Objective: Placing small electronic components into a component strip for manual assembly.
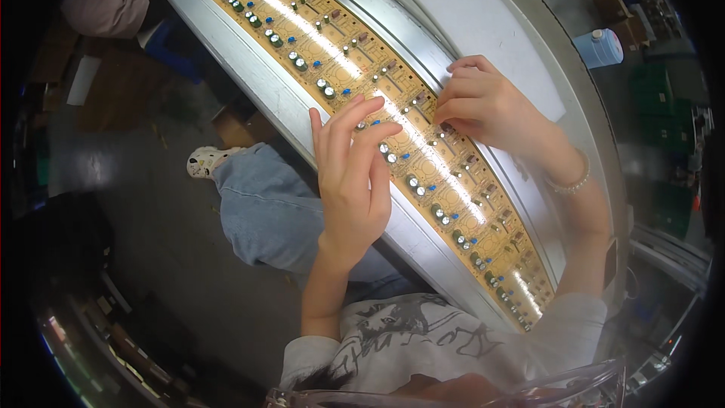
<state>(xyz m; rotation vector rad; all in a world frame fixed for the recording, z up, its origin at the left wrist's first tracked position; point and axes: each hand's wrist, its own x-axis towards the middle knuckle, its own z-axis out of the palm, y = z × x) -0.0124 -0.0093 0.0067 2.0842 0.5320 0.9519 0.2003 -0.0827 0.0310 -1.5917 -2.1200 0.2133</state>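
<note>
A long run of yellowish-brown circuit boards [329,38] lies along a metal rail, crossing the view from upper left to lower right. Dark green capacitors with silver tops [415,185] stand in pairs along its near side, with small blue parts [433,188] beside them. My left hand [352,170] hovers over or rests lightly on the near side of the boards, fingers spread and holding nothing visible. At the far edge, my right hand [491,106] has its thumb and fingers pinched together just above a brown component [447,129]. Whatever sits between those fingertips is hidden.
Beyond the rail lies a white sheet or panel [483,23] on a grey surface. A light blue bottle [599,47] stands farther right. Another person's clothed knee or arm [109,1] shows at upper left. My denim-covered leg [268,200] is beneath the near metal edge [249,83].
</note>
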